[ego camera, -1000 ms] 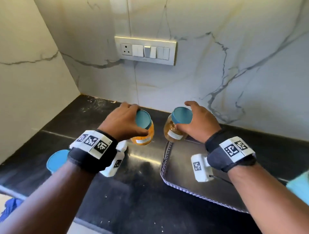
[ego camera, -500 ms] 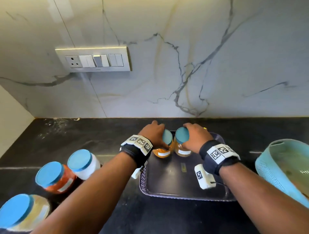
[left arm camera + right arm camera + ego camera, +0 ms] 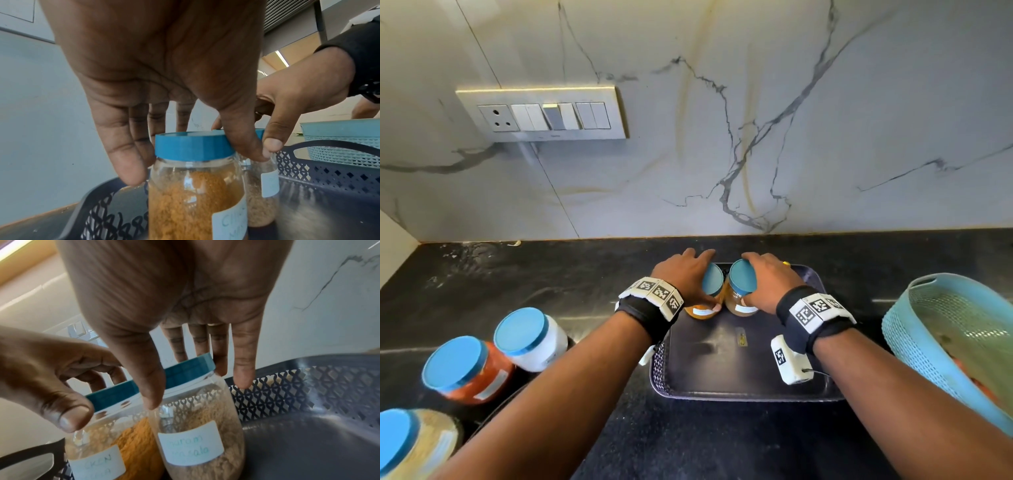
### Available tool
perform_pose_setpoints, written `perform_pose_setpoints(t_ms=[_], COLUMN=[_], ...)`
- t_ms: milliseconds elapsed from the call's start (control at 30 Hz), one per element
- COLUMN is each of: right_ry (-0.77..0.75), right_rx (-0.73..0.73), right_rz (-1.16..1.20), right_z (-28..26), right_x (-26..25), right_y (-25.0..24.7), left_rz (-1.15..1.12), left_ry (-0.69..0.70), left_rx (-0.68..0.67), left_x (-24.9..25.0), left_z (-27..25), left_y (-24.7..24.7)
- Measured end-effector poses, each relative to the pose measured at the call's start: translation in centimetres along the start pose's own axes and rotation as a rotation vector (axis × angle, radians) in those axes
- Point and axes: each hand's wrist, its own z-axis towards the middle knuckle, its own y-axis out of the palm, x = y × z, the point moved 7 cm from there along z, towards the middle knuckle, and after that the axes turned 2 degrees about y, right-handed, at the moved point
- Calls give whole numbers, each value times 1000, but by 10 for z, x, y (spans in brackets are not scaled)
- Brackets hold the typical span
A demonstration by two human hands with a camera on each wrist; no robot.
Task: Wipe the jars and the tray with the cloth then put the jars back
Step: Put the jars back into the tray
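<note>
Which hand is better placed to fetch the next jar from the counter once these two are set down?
Left. The three waiting jars stand on the counter left of the tray, on the left hand's side. The right hand would have to cross over; on its side is only the basket.

Head view: bright, even daylight; marble wall (image 3: 756, 120) evenly lit, soft sheen on the black countertop (image 3: 551, 284) at mid-left. Pale glare streak on the tray (image 3: 739, 387) floor. Strong wide-angle bending toward the frame edges; lower corners soft. Left wrist view: palm in upper frame shaded and blurred, blue lid (image 3: 193, 146) sharp, bottom edge smeared. Right wrist view: warm light strip at upper left, glare on tray floor at right, foreground thumb out of focus.
</note>
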Motion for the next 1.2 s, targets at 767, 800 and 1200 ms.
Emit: perform_pose_setpoints(t_ms=[767, 800, 1200], right_ry=[-712, -724, -689], right_rx=[-54, -79, -245], right_rz=[-87, -112, -259], right_z=[-70, -70, -49], right_x=[-279, -292, -339], right_y=[69, 80, 151], left_rz=[-150, -167, -315], left_ry=[-940, -1004, -1126], left_rx=[391, 324, 173], left_x=[-234, -242, -260], left_z=[-359, -372, -380], left_y=[-16, -5, 58])
